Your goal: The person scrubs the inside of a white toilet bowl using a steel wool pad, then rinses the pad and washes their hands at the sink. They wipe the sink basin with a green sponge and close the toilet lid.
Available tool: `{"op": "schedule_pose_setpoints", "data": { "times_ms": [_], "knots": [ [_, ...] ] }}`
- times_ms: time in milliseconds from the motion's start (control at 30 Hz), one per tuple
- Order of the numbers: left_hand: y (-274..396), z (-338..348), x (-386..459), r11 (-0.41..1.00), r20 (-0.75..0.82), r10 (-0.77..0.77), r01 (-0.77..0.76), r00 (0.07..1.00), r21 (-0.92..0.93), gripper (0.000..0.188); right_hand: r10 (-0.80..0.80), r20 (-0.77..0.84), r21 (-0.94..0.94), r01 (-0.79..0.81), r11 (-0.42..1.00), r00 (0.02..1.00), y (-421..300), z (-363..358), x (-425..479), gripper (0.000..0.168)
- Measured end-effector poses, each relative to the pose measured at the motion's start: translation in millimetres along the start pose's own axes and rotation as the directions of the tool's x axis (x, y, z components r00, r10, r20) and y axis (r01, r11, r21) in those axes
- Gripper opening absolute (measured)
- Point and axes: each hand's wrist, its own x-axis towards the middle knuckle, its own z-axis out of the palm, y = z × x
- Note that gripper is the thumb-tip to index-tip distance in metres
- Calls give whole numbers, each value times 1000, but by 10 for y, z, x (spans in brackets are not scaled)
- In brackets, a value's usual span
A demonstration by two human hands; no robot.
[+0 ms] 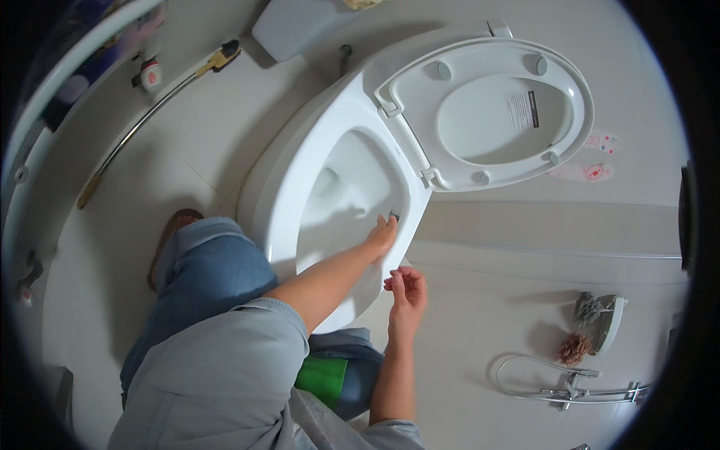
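My left hand [383, 235] reaches down inside the white ceramic toilet bowl [343, 219], close under its right-hand rim. Between its thumb and fingertips is a small dark object [395, 216], mostly covered by the fingers and too small to name. Just outside the bowl's edge, my right hand [409, 289] hovers with its fingers loosely curled and nothing visible in them. The toilet seat [419, 152] and the lid [478, 129] behind it are raised, and a printed label [523, 109] sticks to the lid.
A long-handled brush [152, 124] lies along the wall at left. A white bin [298, 31] stands at the top. Foot-shaped stickers [596, 172] show beyond the lid. A shower fitting [571, 388] and a small shelf with decorative plants [613, 323] are at lower right.
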Motion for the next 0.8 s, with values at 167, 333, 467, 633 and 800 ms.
{"op": "schedule_pose_setpoints", "data": {
  "times_ms": [167,333,467,633,800],
  "knots": [
    [22,-49,363,995,-38,96,-94,995,41,70,-27,116,-273,58,960,993,473,-83,834,21],
    [-109,18,176,983,-170,184,-182,968,24,37,-170,651,-709,673,210,740,444,-36,1472,25],
    [-159,-2,118,993,-251,86,-104,964,-57,31,182,798,-582,813,-9,574,436,9,1727,24],
    [-93,-4,-93,991,-370,37,-82,928,-108,29,521,701,-517,851,-98,486,202,229,1762,25],
    [-18,15,-211,963,-388,-85,-24,918,-267,32,678,601,-315,905,-285,423,260,344,1750,26]
  ]
}}
